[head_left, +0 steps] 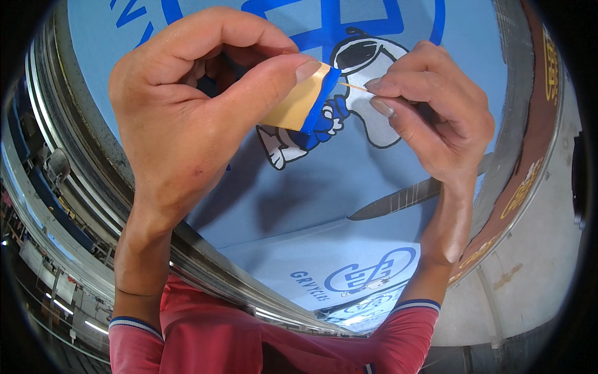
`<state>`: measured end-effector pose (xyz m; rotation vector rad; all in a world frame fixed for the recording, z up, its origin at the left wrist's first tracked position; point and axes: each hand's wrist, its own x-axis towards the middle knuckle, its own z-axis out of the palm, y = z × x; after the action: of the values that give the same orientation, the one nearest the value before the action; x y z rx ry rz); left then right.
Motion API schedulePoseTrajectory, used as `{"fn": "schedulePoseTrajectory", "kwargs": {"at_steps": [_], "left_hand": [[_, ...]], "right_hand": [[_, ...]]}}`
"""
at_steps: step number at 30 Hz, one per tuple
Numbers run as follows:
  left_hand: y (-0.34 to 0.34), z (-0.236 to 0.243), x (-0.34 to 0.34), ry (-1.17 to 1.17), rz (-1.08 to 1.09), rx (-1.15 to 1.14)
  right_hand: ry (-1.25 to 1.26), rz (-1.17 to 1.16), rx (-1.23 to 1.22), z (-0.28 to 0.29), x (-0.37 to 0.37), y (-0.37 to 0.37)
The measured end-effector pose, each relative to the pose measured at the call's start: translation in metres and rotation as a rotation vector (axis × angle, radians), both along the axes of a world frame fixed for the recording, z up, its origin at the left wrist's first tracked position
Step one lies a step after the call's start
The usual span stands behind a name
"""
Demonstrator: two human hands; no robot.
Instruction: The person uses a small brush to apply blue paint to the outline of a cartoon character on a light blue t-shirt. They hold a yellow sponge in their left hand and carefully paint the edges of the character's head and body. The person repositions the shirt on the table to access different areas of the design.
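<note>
My left hand [187, 118] is closed, pinching a tan card-like piece [294, 107] between thumb and fingers. Thick blue paint or ink [321, 103] coats the piece's right edge. From the other side, my right hand [439, 109] grips a thin pale stick [354, 86], like a toothpick, by its end. The stick's tip reaches the blue edge; whether it touches is hard to tell. Both hands are raised over light blue fabric [261, 224], on which a black, white and blue cartoon dog [377, 124] with dark glasses is printed.
Metal rails [84, 206] run along the left of the fabric. A brown band [514, 193] with yellow marks borders the right side, beside a pale grey floor [529, 262]. A second blue print [367, 271] lies nearer my body, past a grey strip [398, 198].
</note>
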<state>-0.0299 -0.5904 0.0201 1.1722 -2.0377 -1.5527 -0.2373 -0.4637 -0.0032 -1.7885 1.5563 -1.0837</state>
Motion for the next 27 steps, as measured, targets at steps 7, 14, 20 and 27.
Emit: {"fn": "schedulePoseTrajectory", "kwargs": {"at_steps": [7, 14, 20, 27], "left_hand": [[0.001, 0.000, -0.001, 0.019, 0.008, 0.033], [0.000, 0.002, -0.001, -0.005, 0.019, 0.011], [-0.018, -0.005, 0.014, 0.070, 0.087, 0.063], [-0.027, -0.013, 0.022, 0.070, 0.111, -0.031]], "right_hand": [[0.004, 0.007, 0.009, 0.001, 0.000, 0.001], [-0.082, 0.011, -0.034, -0.003, -0.003, 0.001], [-0.022, 0.020, -0.014, -0.002, -0.004, 0.001], [0.121, 0.042, -0.021, -0.001, -0.004, 0.000]]}}
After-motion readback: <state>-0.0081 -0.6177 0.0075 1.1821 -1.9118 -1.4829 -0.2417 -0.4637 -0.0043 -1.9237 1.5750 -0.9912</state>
